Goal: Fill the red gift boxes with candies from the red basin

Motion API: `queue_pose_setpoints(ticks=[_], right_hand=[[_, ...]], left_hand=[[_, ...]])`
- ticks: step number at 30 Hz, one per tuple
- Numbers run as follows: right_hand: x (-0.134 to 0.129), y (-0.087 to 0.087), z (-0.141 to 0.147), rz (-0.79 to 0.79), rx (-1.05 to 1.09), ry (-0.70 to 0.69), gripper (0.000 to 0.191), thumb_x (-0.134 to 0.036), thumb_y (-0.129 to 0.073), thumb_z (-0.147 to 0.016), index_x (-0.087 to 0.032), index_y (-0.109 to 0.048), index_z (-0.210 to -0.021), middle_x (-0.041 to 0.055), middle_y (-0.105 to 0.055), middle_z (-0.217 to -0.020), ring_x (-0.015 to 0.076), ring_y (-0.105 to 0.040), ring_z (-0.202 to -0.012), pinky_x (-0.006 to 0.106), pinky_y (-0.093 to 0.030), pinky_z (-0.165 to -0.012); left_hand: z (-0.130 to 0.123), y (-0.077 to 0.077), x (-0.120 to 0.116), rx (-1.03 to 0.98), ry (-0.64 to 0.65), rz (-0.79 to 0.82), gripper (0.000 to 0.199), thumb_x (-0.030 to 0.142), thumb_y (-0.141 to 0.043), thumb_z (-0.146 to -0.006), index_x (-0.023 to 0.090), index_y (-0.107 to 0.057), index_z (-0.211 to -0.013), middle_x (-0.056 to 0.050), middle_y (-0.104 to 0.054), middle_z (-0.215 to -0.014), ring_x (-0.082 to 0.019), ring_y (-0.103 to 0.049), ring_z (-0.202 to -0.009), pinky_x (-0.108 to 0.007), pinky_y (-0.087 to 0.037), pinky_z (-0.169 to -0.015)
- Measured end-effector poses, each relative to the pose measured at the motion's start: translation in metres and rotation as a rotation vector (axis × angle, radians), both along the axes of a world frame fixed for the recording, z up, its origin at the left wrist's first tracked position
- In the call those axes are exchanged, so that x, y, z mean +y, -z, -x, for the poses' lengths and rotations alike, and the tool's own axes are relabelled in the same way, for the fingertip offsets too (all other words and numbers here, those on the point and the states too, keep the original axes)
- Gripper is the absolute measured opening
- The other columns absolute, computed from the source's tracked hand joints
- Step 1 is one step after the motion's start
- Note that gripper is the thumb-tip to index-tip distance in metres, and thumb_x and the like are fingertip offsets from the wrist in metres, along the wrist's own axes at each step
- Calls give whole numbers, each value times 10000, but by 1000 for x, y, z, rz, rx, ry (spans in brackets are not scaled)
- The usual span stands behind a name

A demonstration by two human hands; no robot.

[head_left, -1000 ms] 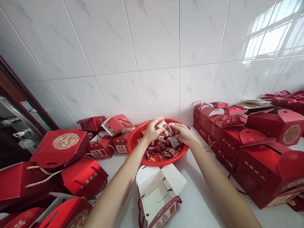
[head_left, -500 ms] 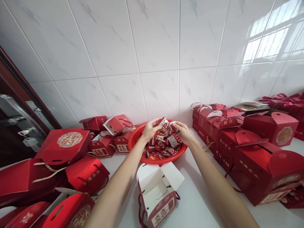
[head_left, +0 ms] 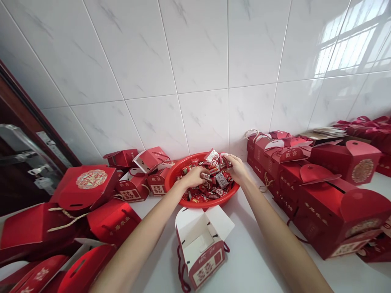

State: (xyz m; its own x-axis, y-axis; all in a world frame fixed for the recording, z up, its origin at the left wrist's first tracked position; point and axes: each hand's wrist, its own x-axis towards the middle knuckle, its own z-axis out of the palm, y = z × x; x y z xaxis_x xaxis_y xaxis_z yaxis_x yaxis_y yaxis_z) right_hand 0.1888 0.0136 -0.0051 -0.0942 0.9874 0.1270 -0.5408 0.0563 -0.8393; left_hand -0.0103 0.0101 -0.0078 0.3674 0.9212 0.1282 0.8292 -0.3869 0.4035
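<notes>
My left hand (head_left: 195,177) reaches into a red plastic basin (head_left: 222,200) of wrapped candies (head_left: 210,189). Its thumb and fingers pinch a small wrapped candy with a pale label (head_left: 205,176). At the basin's right side, my right hand (head_left: 237,167) is closed on a red wrapped candy (head_left: 224,161). Beside that candy, a white and red packet (head_left: 213,157) stands up from the pile. In front of the basin sits an open gift box (head_left: 209,264), red outside and white inside, with its flaps raised, dark red cords at its sides and nothing visible inside.
Red gift boxes (head_left: 91,183) are heaped on the left, near a door with a metal handle (head_left: 18,150). More closed red boxes (head_left: 330,211) line the right side. A white tiled wall (head_left: 201,114) rises behind the basin, and everything stands on a white surface (head_left: 253,252).
My left hand has left the white and red packet and moved down into the candies, where it now pinches one. My right hand stays at the basin's right side. The view has shifted slightly.
</notes>
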Motion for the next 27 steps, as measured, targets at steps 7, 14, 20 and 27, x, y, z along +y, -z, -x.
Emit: queue_pose_setpoints(ticks=[7,14,20,27], right_hand=[[1,2,1,2,12,16,362,-432,-856,-487,-190,-670,-683,-26,-646,-647,125,-538,-604,245,-409,-540],[1,1,1,-1,29,26,361,-432,-854,-497,-195,-666,-695,-30,-644,-653,134,-546,-612,253,-422,-548],[-6,-9,2,-58,22,-21,398,-480,-877,-503,-196,-677,-698,-13,-669,-678,142,-564,-633,250,-430,-565],[-30,-34,0,-313,-188,-122,362,-525,-817,-676,-193,-729,-790,19,-731,-808,175,-642,-776,293,-491,-773]], left_hand=[[0,0,0,168,-7,40,147,216,-678,-763,199,-774,-873,-60,-784,-889,-258,-714,-870,-298,-510,-773],[7,-7,-8,-332,-90,-89,245,415,-677,-774,173,-711,-799,-68,-769,-873,-247,-696,-833,-330,-515,-769],[8,-12,-50,-751,-70,-96,341,507,-705,-761,171,-702,-821,-47,-748,-837,-209,-682,-804,-312,-538,-768],[11,-23,-99,-897,-111,-55,417,566,-747,-741,178,-693,-883,-41,-741,-887,-195,-677,-829,-298,-549,-780]])
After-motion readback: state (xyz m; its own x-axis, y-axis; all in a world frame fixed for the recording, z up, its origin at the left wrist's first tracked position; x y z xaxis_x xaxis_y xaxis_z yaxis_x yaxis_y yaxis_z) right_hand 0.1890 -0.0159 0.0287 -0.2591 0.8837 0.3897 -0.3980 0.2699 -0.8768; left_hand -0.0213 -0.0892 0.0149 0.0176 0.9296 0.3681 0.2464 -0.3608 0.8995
